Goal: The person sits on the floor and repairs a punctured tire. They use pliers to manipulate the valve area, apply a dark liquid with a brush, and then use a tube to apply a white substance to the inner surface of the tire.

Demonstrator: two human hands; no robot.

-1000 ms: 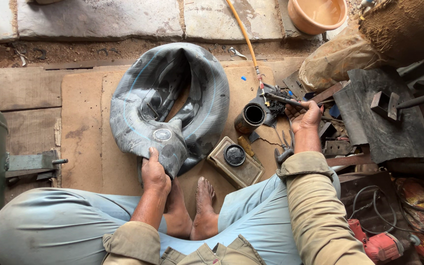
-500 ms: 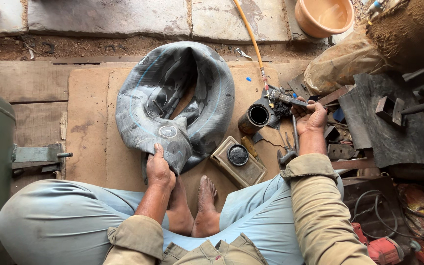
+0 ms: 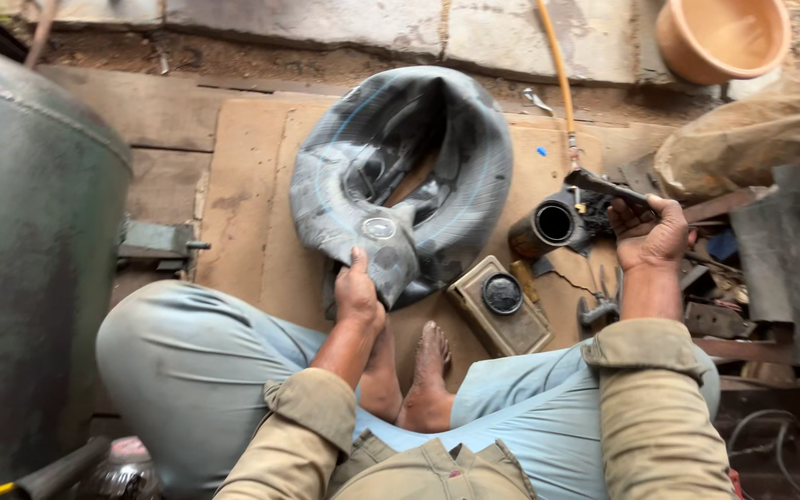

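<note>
the left hand (image 3: 359,294) pinched the inner tube's (image 3: 418,176) folded edge while the right hand (image 3: 648,231), arm outstretched, gripped a dark tool handle (image 3: 604,188).

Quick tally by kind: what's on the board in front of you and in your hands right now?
Inner tube, pinched by the left hand: 1
Dark tool in the right hand: 1
Round patch on the tube: 1
Tin: 1
Dark pipe: 1
Total: 5
</note>
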